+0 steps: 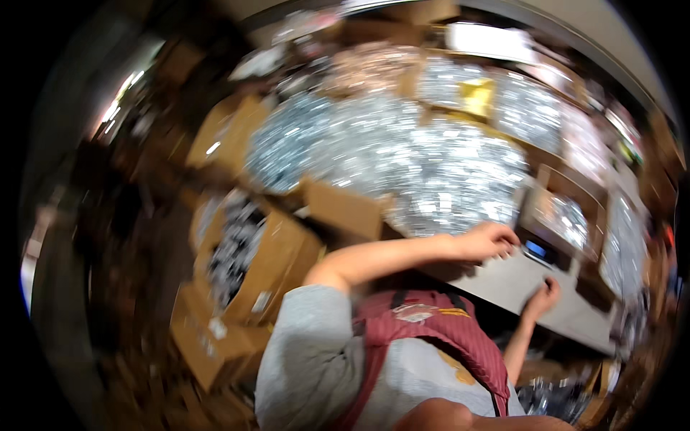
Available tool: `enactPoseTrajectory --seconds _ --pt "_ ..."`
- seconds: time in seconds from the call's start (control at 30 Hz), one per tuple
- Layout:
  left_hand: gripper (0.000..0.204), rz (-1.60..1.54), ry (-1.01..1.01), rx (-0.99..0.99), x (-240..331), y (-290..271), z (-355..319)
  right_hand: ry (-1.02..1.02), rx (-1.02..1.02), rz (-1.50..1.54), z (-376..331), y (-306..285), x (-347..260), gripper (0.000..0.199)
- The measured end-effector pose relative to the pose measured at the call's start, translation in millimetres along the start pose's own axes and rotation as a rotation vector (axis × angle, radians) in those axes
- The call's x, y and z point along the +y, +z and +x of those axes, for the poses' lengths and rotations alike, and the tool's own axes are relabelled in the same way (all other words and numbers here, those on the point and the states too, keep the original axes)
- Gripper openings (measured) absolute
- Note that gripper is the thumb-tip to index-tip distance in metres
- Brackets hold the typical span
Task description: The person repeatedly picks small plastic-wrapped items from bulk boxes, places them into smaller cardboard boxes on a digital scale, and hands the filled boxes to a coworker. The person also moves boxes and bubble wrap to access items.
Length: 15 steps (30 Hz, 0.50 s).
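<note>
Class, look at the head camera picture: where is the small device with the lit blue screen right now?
The device with the blue screen sits right of centre on the pale worktop, just right of the left hand and above the right hand.

Heavy motion blur, fisheye bending at rim, glare off silvery heaps (424, 165).

Looks like my left arm's stretched way out with the left hand (491, 241) loosely curled, and the right hand (544, 296) sits lower, fingers bent.
</note>
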<state>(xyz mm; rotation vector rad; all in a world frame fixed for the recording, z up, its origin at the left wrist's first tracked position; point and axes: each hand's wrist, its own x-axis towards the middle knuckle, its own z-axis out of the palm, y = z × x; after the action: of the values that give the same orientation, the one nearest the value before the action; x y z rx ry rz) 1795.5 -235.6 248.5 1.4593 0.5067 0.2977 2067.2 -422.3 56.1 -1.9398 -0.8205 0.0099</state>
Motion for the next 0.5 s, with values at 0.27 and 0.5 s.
enactPoseTrajectory --seconds 0.27,0.5 --pt "0.025 -0.232 0.216 0.769 -3 -90 -244 -0.185 -0.082 -0.166 13 22 -6 0.028" --pt "0.028 -0.090 0.129 1.400 -4 -176 -511 0.022 0.064 0.482 -24 43 -82 0.025"
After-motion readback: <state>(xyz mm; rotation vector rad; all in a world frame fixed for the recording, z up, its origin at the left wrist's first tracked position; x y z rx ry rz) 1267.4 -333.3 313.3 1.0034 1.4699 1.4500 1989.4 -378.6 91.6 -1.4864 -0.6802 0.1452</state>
